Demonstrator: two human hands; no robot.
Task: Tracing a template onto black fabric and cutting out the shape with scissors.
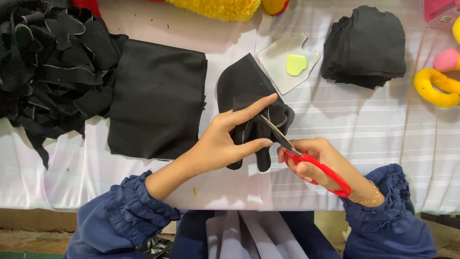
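The left hand (225,141) presses down on a black piece of cloth (244,91) that lies near the middle of the desk (373,129), which is covered with a white sheet striped in pale lines. Its fingers (254,109) are spread apart, the forefinger stretched out over the cloth and the thumb laid along the lower part, so the hand pins the cloth flat rather than closing round it. The right hand (318,160) is clamped on the red handles of a pair of scissors (297,156), and the metal blades point up and to the left, with their tips at the cloth between the forefinger and thumb of the other hand. Both wrists come out of blue ruffled sleeves, and a thin gold bracelet (366,199) hangs on the right one. Just to the left of the cloth lies a larger folded square of black fabric (155,98), and further left a loose heap of black scraps (48,67). Above and to the right of the cloth sits a pale template (278,64) with a small yellow-green piece (295,64) on it. A neat stack of cut black pieces (366,45) stands further right, near a yellow ring toy (433,88).
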